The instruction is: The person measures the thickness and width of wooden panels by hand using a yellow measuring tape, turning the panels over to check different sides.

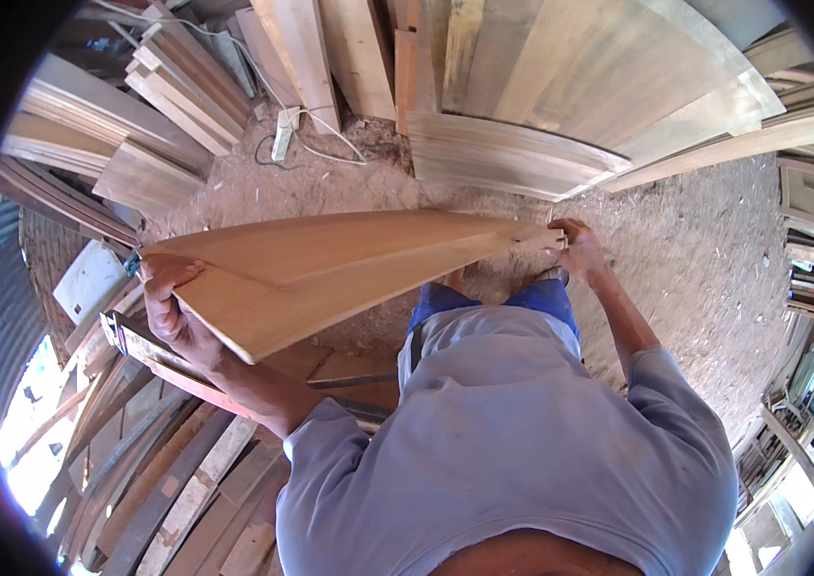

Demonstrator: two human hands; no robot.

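The long, reddish-brown wooden boards (330, 264), smooth-faced and laid one on another, run across your front from left to right, held off the ground over the sawdust-covered dirt floor (695, 240). There look to be two of them, the upper face tilted toward you and the lower one spreading out below it at the left end; the exact number cannot be told.

Your left hand (169, 307) grips the wide left end of the boards, fingers curled over the top edge and the palm pressed to the end. It is closed firmly on the wood. Your right hand (575, 245) holds the narrow right end, where a small notched tongue projects; the fingers are wrapped around that end, closed on it.

Below the boards, your blue trousers (546, 298) and pale grey shirt (503, 432) fill the lower middle of the view.

Beyond the boards, a stack of pale, weathered planks (522, 154) lies on the floor, with further planks leaning behind it. A white power strip with its cable (284, 134) lies on the dirt near the upper left. To your left, dark offcuts and battens (176, 480) lie piled loosely beside your left forearm
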